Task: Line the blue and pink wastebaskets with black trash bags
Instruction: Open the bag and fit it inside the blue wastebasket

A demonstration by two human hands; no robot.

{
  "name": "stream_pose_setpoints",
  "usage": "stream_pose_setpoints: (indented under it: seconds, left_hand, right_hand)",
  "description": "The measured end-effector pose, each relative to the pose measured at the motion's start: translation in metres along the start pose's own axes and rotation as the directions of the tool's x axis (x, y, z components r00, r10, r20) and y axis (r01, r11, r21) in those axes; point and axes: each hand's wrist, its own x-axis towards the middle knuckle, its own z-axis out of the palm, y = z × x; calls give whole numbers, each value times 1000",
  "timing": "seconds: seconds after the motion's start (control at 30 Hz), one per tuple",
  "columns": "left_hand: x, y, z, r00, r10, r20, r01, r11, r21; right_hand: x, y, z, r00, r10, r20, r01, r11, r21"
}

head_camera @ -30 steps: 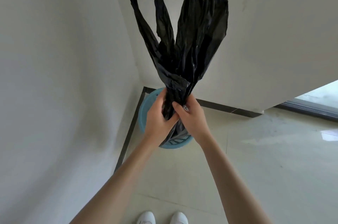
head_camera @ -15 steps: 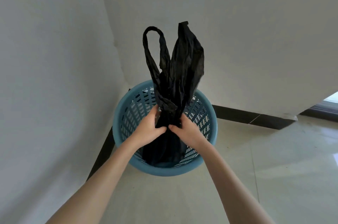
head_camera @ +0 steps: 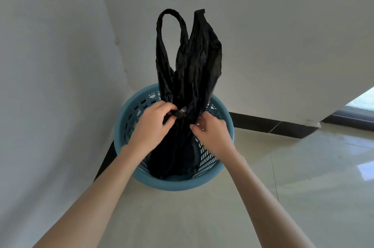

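A: Head view, left to right. The left hand (head_camera: 150, 124) pinches a gathered fold of the black trash bag (head_camera: 187, 77) over the blue wastebasket (head_camera: 174, 184). Why that grip?

B: Judged from the pose, the pinch holds one side of the bag's mouth so the film can be parted. The bag's lower end already hangs inside the wastebasket, which keeps it centred while the top is worked open.

A: And the right hand (head_camera: 212, 132)?

B: Its fingertips (head_camera: 197, 125) pinch the opposite edge of the bag. The two hands sit near each other, one on each side, ready to pull apart. The handle loop (head_camera: 171, 31) and the rest of the top stand above the rim, not yet folded over it.

A: Surface and room?

B: The wastebasket stands on a glossy tiled floor (head_camera: 303, 187) in a corner of white walls (head_camera: 283, 35) with a dark baseboard (head_camera: 269, 125). A doorway threshold (head_camera: 356, 114) shows far right. The pink wastebasket is not in view.
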Motion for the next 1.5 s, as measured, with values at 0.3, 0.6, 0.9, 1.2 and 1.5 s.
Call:
stream_pose_setpoints:
  seconds: [0.3, 0.6, 0.9, 1.2, 1.5]
  left_hand:
    - [-1, -5, -34, 863, 498, 85, -488, 778, 394]
    - [-1, -27, -58, 916, 337, 217, -400, 722, 564]
    - [-12, 4, -33, 960, 162, 229, -269, 767, 583]
    - [-34, 21, -26, 856, 346, 383, -471, 829, 303]
    - [-48, 9, -48, 910, 300, 286, -395, 837, 379]
  right_hand:
    - [10, -21, -31, 594, -791, 148, 551, 265, -791]
    - [16, 8, -41, 748, -654, 110, 310, 198, -930]
    - [-13, 2, -44, 725, -679, 112, 333, 204, -920]
    - [-39, 17, -58, 621, -723, 303, 532, 105, -840]
    - [-63, 13, -58, 621, -765, 171, 432, 152, -889]
